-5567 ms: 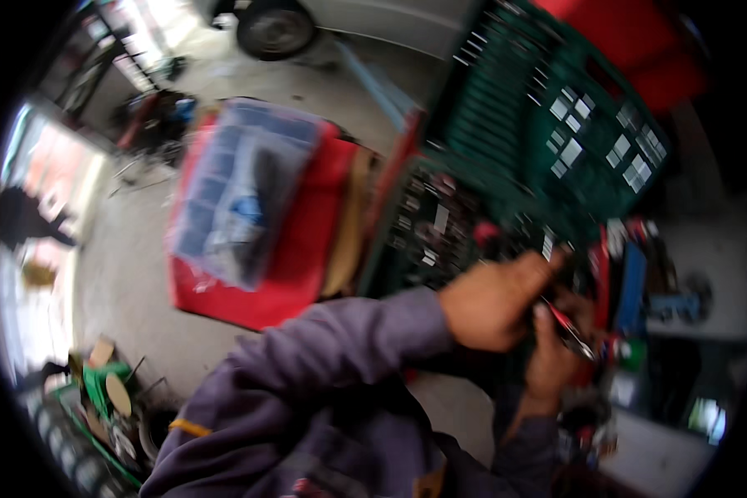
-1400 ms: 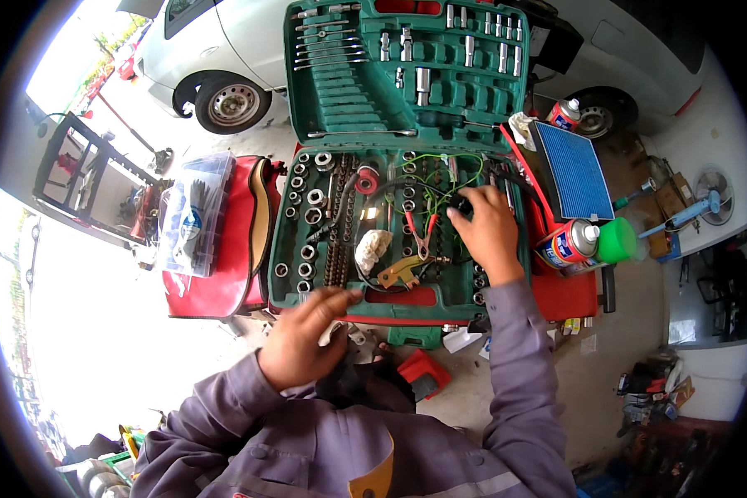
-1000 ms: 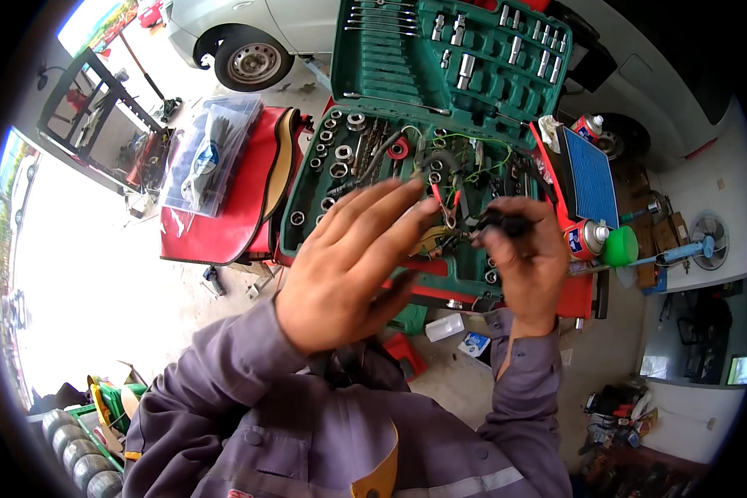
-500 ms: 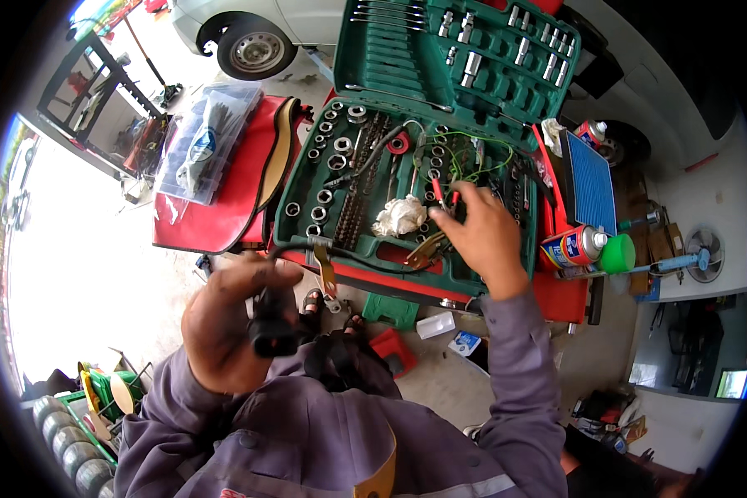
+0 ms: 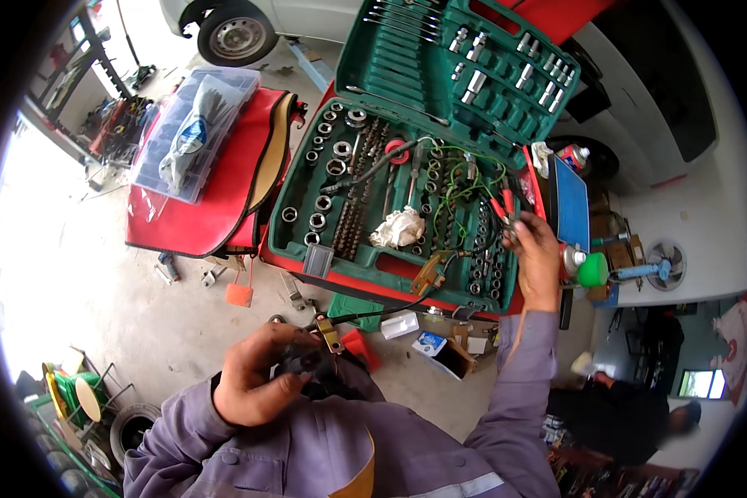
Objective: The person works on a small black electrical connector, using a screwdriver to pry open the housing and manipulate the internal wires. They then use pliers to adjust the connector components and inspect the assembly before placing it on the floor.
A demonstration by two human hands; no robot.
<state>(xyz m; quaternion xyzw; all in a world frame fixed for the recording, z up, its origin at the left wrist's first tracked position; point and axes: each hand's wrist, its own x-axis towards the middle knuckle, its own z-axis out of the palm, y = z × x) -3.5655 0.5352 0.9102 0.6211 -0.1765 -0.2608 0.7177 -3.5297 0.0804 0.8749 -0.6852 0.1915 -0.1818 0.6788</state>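
My left hand [image 5: 261, 373] is closed around a black cable connector [image 5: 300, 362] in front of my chest. From it a dark cable runs up to the toolbox, with a brass-coloured bracket [image 5: 329, 334] close to my fingers. My right hand [image 5: 533, 253] pinches a small clip with red handles [image 5: 503, 204] over the right side of the open green socket set [image 5: 373, 264]. Thin green wire [image 5: 452, 199] lies looped over the sockets beside it. A second brass bracket [image 5: 428, 274] and a crumpled white rag [image 5: 398, 227] rest on the case.
A red cover [image 5: 191, 228] with a clear plastic box [image 5: 212, 100] lies to the left. On the right stand a blue pleated filter [image 5: 571, 203] and a spray can with a green cap [image 5: 593, 270]. A person in dark clothes [image 5: 622, 415] is at the far lower right.
The red-handled clip has moved right in my right hand, away from the middle of the case. My left hand has lowered with the connector. The whole view has shifted slightly.
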